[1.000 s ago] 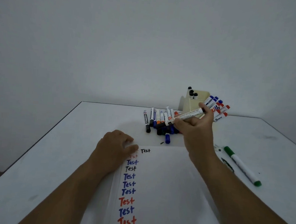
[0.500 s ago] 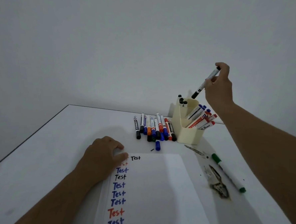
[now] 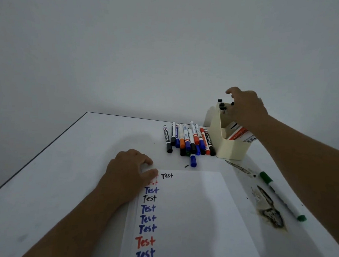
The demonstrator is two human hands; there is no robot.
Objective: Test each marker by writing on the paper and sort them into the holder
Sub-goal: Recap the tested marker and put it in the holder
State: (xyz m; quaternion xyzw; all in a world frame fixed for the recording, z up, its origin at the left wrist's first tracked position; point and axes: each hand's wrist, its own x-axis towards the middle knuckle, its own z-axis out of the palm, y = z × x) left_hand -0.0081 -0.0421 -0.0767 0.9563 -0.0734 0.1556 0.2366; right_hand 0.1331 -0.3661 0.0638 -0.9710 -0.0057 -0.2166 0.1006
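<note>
Markers lie in a loose heap (image 3: pixel 189 140) on the white table (image 3: pixel 53 171), just left of the cream holder (image 3: pixel 231 148): about ten can be counted, with black, blue, orange and red caps pointing toward the paper, though where they overlap the count is unsure. One blue cap (image 3: pixel 193 161) lies apart in front of the heap, and one green marker (image 3: pixel 281 195) lies by itself to the right of the paper, beside a dark smear on the table top. In the holder's rear compartment three black-capped markers (image 3: pixel 221 105) stand upright; the front compartment holds several leaning markers with orange and white barrels (image 3: pixel 240 133) (their number is hidden by the forearm). One sheet of paper (image 3: pixel 195 219) carries a column of "Test" written in blue, black and red, and one black "Test" (image 3: pixel 167 175) beside the top of the column. The left hand (image 3: pixel 130 171) rests on the paper's upper left corner, fingers curled under and thumb pressing the sheet flat. The right hand (image 3: pixel 245 107) hovers over the holder's rear compartment with fingers spread and loosely bent, one black cap showing at its fingertips; whether it grasps that marker cannot be told.
</note>
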